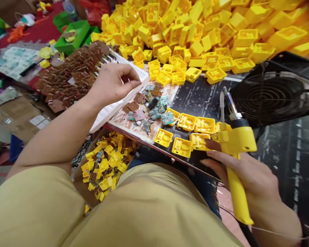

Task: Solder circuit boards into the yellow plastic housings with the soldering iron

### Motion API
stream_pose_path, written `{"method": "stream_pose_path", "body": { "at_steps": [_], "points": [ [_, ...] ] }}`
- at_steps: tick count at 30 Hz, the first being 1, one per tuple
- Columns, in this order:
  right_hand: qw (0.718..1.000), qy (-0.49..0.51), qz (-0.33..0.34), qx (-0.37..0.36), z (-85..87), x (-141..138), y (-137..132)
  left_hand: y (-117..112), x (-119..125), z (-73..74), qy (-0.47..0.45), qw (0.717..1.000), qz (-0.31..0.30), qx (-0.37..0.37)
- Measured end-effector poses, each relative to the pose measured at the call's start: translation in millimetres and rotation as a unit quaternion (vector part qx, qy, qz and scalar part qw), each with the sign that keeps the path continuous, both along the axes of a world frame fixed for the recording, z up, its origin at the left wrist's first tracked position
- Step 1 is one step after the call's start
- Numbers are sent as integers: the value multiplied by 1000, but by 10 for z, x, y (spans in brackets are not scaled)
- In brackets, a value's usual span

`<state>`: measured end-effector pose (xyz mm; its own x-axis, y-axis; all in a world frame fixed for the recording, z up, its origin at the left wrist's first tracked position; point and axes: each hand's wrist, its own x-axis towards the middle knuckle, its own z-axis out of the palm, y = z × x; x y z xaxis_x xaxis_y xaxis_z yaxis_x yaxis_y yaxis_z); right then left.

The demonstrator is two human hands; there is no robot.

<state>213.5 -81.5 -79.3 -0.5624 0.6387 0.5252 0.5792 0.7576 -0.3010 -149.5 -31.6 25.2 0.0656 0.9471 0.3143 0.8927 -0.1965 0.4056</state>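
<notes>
My right hand grips a yellow soldering gun by its handle, its metal tip pointing up above a row of yellow plastic housings on the black mat. My left hand hovers over a white foam tray stuck with several brown circuit boards, fingers pinched together; whether it holds a board is unclear. Small green and brown circuit boards lie loose on the work surface between the hands.
A big heap of yellow housings fills the back of the table. A black fan sits at the right. A box of assembled yellow parts stands below the table edge. Green trays lie at the far left.
</notes>
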Motion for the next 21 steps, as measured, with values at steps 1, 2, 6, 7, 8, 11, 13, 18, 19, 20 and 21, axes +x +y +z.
{"method": "stream_pose_path", "body": {
  "at_steps": [1,2,6,7,8,11,13,18,19,20,21],
  "points": [
    [999,-18,31,11,5,-49,28,-23,-100,-56,26,999,2,-22],
    [997,-34,58,25,5,-102,45,-39,-181,-124,54,998,1,-45],
    [990,-58,105,70,-59,-316,61,-70,-326,-344,172,978,0,-121],
    [990,-55,109,73,-82,-363,64,-85,-325,-361,196,971,-10,-135],
    [990,-51,111,74,-103,-406,70,-107,-315,-365,213,965,-34,-149],
    [991,-50,107,65,-133,-501,99,-213,-234,-357,254,935,-170,-179],
    [992,-49,101,58,-129,-538,118,-290,-152,-387,291,916,-219,-167],
    [994,-51,90,43,-116,-565,132,-233,-56,-488,333,914,-166,-161],
    [994,-54,85,38,-118,-568,131,-165,-88,-479,324,920,-148,-166],
    [995,-56,78,35,-121,-573,131,-84,-137,-459,308,930,-120,-162],
    [995,-57,71,33,-123,-580,131,2,-198,-432,288,942,-84,-149]
  ]
}}
